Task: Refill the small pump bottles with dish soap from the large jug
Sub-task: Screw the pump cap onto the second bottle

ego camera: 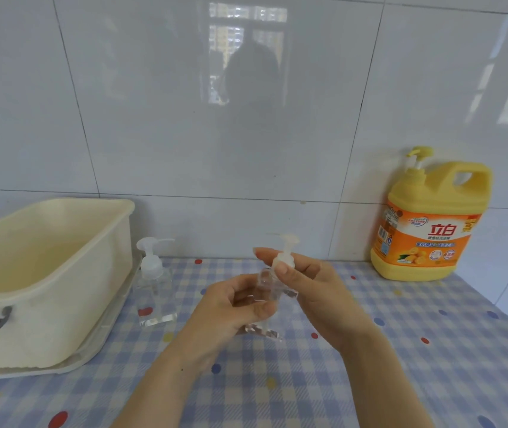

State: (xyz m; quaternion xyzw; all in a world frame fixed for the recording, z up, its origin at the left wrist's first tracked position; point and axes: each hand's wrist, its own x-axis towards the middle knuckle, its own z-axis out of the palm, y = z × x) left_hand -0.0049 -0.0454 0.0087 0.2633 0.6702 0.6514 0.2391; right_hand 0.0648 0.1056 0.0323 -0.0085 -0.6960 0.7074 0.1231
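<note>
Both hands are held together over the near middle of the desk (pixel 385 366). A clear bottle (pixel 263 281) is gripped round its body by the curled fingers of the left hand (pixel 231 310). Its white pump cap (pixel 283 261) is pinched between thumb and fingertips of the right hand (pixel 311 288). The bottle is held slightly tilted and looks empty, though clear plastic makes this hard to judge. Whether the cap is tight or loosened cannot be told.

To the left, a second bottle (pixel 154 282) is stood upright just beside a cream tub (pixel 61 267), pump fitted, with no soap made out in it. At the far right the jug (pixel 428 223) is stood against the wall, untouched, its own pump on.

The task is judged barely begun. Opening the first bottle seems in hand, no filling is seen done, and both bottles are yet to be filled and closed.
</note>
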